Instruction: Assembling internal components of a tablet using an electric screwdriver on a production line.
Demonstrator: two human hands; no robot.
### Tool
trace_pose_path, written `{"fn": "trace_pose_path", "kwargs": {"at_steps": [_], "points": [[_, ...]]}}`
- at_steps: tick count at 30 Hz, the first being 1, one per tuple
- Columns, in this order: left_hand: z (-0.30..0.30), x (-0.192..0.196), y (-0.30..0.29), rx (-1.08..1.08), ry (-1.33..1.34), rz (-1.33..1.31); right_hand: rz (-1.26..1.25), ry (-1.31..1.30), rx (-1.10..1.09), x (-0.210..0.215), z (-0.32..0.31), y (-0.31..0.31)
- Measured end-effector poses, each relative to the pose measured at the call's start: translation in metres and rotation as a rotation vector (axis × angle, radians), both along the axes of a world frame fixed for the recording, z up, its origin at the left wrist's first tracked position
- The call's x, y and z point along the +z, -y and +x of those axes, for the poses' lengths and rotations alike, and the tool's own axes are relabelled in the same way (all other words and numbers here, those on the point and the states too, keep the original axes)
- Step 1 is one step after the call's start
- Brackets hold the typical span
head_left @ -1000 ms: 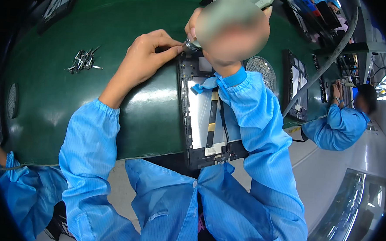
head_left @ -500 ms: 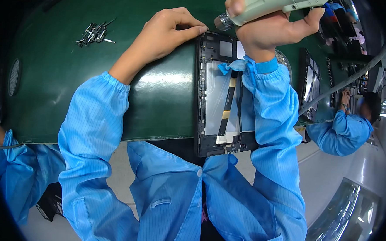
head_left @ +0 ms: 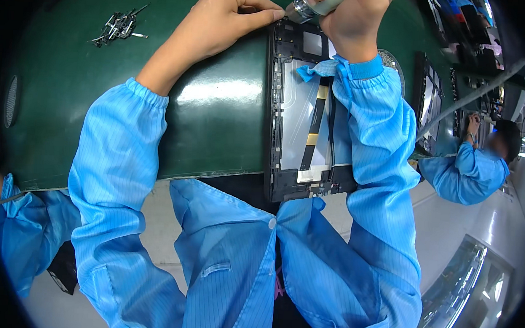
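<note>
Gripping 1 pale-green power screwdriver, the R hand is wrapped round it, chuck near the far-L corner of 1 opened tablet chassis, which overhangs the front edge of the tabletop. L hand: thumb + fingertip close together at that corner; can't tell if they hold anything. R sleeve blocks part of the chassis & 1 round dish. Toward tabletop's L end: 1 pile of small metal pcs, too tangled to count. To R: 1 similar chassis, 1 grey cable, 1 co-worker.
</note>
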State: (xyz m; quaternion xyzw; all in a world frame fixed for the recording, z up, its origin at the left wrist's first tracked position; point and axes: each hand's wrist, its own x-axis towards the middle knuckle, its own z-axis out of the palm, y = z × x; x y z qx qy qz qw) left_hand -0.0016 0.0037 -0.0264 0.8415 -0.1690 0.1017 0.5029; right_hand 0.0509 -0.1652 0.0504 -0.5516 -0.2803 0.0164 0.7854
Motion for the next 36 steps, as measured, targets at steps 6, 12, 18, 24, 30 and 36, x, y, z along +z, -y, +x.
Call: {"fn": "trace_pose_path", "kwargs": {"at_steps": [6,12,18,24,30,36], "points": [[0.0,-0.002,-0.001,0.014,0.001,0.008,0.012,0.012,-0.015,-0.001,-0.003,-0.003],[-0.003,0.007,0.001,0.008,0.012,0.039,-0.001,0.014,-0.023,-0.001,-0.002,-0.004],[-0.013,0.026,0.008,0.016,-0.087,-0.111,0.006,0.017,-0.026,-0.002,-0.002,-0.003],[-0.014,0.028,0.01,0.018,-0.106,-0.108,0.038,0.013,-0.077,-0.005,-0.004,-0.002],[-0.014,0.026,0.009,0.02,-0.118,-0.145,0.062,0.005,-0.114,-0.007,-0.006,-0.003],[-0.012,0.026,0.01,0.021,-0.126,-0.14,0.144,-0.141,-0.037,-0.003,-0.005,-0.001]]}}
